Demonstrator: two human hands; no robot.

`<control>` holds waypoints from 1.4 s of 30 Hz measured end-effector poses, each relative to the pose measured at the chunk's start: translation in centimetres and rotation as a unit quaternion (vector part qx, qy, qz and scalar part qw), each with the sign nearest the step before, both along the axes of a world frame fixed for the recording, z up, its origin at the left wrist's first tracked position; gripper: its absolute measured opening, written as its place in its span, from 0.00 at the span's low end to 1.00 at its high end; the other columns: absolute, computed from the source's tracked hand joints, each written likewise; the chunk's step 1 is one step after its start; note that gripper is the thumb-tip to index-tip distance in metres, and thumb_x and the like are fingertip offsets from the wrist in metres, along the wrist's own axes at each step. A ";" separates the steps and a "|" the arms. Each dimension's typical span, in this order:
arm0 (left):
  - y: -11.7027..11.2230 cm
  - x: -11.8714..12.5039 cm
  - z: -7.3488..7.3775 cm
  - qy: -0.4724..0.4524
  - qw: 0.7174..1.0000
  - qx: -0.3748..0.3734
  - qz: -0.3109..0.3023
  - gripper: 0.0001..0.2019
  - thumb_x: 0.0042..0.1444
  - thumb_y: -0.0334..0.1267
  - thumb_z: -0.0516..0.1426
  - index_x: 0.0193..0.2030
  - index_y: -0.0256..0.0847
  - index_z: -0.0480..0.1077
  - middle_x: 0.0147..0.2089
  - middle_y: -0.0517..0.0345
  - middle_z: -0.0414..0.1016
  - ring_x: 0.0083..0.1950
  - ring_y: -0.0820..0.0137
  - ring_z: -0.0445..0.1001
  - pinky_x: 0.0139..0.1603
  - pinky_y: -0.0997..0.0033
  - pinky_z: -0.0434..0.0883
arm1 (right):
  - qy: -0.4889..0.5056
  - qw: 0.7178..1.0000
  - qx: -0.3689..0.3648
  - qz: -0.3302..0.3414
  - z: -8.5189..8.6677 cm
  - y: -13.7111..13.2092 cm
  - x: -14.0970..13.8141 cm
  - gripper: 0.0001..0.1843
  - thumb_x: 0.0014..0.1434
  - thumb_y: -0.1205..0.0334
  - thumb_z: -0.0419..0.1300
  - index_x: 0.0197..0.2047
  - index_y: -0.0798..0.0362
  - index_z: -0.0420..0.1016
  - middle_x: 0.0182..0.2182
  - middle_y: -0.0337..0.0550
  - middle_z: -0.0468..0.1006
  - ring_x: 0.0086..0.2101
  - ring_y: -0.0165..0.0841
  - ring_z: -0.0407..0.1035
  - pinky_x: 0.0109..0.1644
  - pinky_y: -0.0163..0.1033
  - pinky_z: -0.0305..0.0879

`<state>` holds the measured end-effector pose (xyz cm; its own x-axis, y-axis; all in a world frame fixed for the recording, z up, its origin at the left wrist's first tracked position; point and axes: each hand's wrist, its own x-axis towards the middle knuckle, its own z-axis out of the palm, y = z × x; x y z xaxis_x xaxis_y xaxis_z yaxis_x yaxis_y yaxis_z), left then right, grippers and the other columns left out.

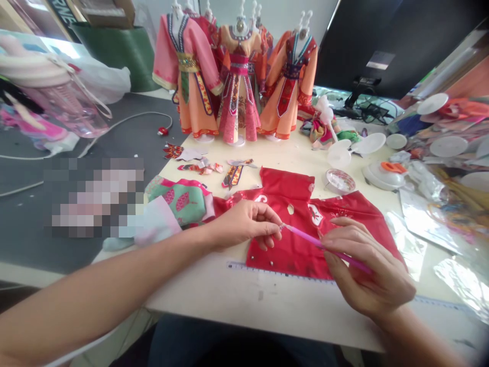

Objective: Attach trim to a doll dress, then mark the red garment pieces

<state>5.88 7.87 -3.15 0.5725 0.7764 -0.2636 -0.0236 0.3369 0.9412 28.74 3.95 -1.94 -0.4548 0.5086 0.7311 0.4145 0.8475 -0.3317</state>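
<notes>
A small red doll garment (305, 224) lies flat on the cream table (267, 300), over a clear ruler (267, 272). My right hand (362, 275) grips a thin pink stick-like tool (305, 237) whose tip points left over the red cloth. My left hand (248, 224) rests on the garment's left part, fingers pinched together at the tool's tip; what they pinch is too small to make out. A green and pink garment (183, 201) lies just left of the red one.
Three dressed doll mannequins (237, 76) stand at the back. Small trim pieces (214, 165) lie before them. A tape roll (340, 181), white round stands (367, 145), orange scissors (393, 167) and plastic bags (420, 224) fill the right. A pink bottle (57, 92) and cable (126, 122) sit left.
</notes>
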 end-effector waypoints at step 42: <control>-1.4 0.9 0.4 -0.023 0.997 -0.047 -0.051 0.14 0.48 0.43 0.65 0.33 0.34 0.71 0.27 0.59 0.73 0.28 0.75 0.73 0.33 0.72 0.72 | -0.025 0.994 -0.097 -0.046 -2.0 -0.4 -2.3 0.11 0.54 0.72 0.59 0.41 0.51 0.72 0.32 0.41 0.73 0.33 0.33 0.71 0.34 0.38 0.70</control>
